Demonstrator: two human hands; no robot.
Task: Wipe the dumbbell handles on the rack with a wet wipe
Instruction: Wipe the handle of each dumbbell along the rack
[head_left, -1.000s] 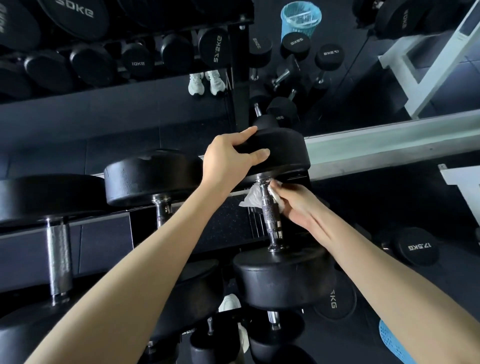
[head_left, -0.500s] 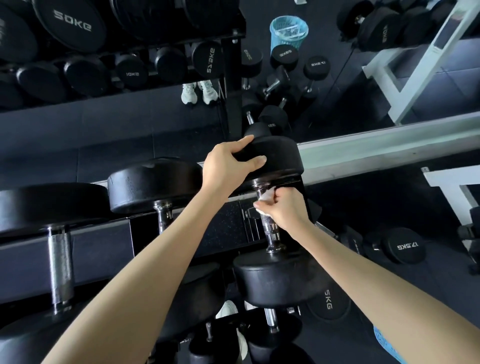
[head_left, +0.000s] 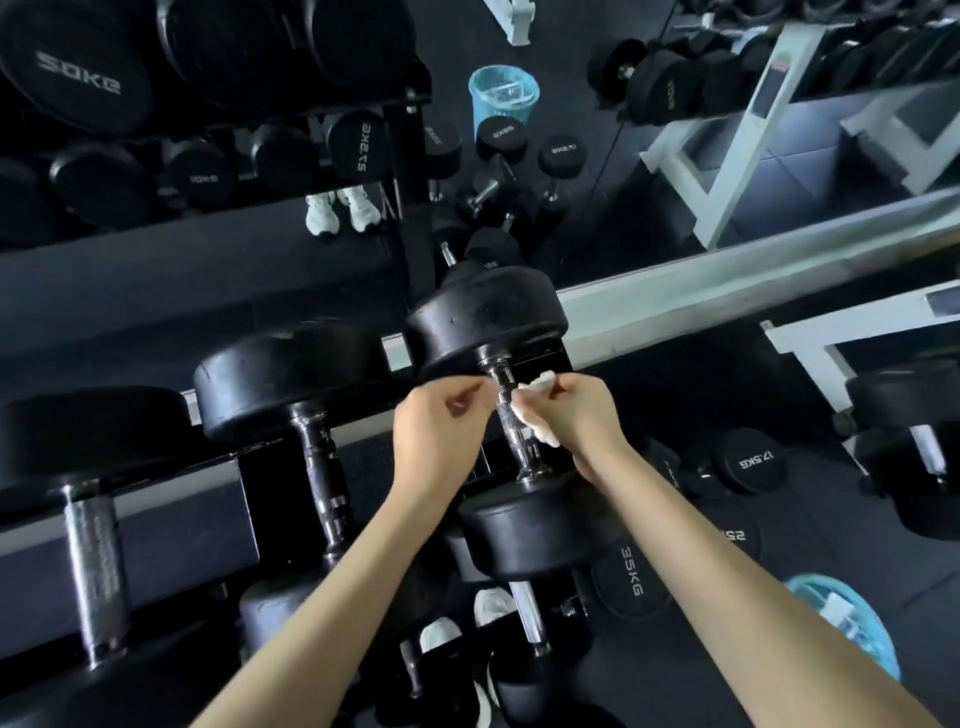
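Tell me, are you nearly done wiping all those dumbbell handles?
Done: no handle plainly looks finished. In hand: the right hand holds the wipe against the rightmost handle; the left hand is beside it. Left, probably: the middle handle and the far-left handle, neither with a wipe on it, plus the 35KG dumbbell lower down.

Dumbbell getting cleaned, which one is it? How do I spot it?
Find the black rack's top row of big dumbbells. Take the rightmost dumbbell, between the left hand and right hand. Only its shiny handle has a white wipe held against it.
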